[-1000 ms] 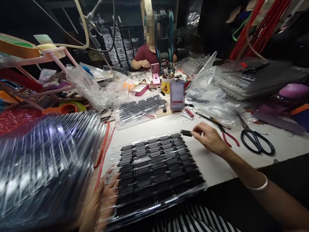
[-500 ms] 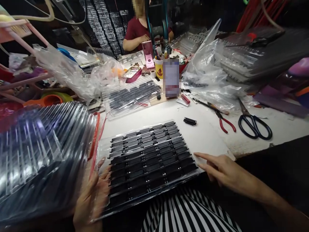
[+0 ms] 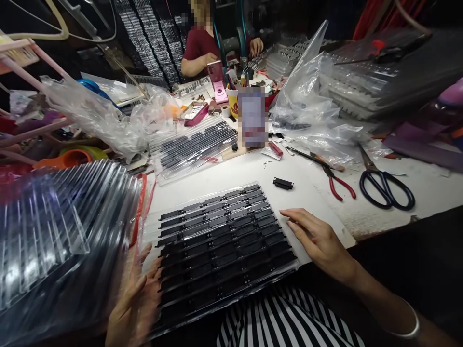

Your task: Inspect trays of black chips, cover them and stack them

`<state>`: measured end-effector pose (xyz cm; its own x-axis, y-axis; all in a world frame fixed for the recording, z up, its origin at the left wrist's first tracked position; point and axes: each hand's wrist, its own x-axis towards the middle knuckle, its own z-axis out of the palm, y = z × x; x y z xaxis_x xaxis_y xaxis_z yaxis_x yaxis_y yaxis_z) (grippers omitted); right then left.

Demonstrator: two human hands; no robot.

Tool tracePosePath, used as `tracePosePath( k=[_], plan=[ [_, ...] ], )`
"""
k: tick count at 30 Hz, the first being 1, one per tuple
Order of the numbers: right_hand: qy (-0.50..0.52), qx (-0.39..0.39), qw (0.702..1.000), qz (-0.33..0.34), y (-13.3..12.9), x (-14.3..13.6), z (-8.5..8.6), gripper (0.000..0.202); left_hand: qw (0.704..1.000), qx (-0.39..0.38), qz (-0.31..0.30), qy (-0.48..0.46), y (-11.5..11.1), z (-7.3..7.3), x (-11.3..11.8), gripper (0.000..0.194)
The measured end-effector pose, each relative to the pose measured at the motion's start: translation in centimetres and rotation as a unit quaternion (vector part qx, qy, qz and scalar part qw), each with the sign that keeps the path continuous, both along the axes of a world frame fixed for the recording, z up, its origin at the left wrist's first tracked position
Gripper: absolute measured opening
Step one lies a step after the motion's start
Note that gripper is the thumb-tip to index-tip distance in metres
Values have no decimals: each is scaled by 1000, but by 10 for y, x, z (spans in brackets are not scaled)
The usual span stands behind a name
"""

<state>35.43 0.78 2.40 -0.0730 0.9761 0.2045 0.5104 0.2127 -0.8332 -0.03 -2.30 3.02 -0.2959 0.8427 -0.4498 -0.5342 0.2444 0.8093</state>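
Note:
A clear plastic tray [image 3: 150, 222] lies tilted at the table's near edge, filled with rows of black slotted parts [image 3: 237, 246]. My left hand [image 3: 125, 306] holds the tray's left side, with some fingers seen through the plastic and the thumb along the edge. Just past the tray's right side, my right hand [image 3: 321, 243] is open with nothing in it, its fingers stretched out toward the tray. One loose black part [image 3: 283, 183] of similar look sits on the white table top [image 3: 314, 197] beyond that hand.
Stacked clear trays [image 3: 61, 231] stand close on the left. Red-handled pliers [image 3: 338, 185] and scissors [image 3: 387, 190] lie to the right. Behind are another filled tray [image 3: 197, 149], a propped phone [image 3: 252, 118], plastic bags [image 3: 307, 106] and a co-worker in a dark red top [image 3: 195, 50].
My right hand has come away from the tray's right edge, up and slightly left, with its fingers raised. My left hand stays on the tray. The co-worker's other hand has come into view.

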Motion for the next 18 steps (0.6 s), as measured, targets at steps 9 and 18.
tracePosePath(
  k=[9, 18],
  plan=[
    [-28, 45, 999, 1, 14, -21, -21, 37, 999, 42, 22, -5, 3, -7, 0, 47],
    [-40, 20, 999, -19, 8, -18, -28, 37, 993, 96, -25, -63, -1, -7, -6, 50]
  ],
)
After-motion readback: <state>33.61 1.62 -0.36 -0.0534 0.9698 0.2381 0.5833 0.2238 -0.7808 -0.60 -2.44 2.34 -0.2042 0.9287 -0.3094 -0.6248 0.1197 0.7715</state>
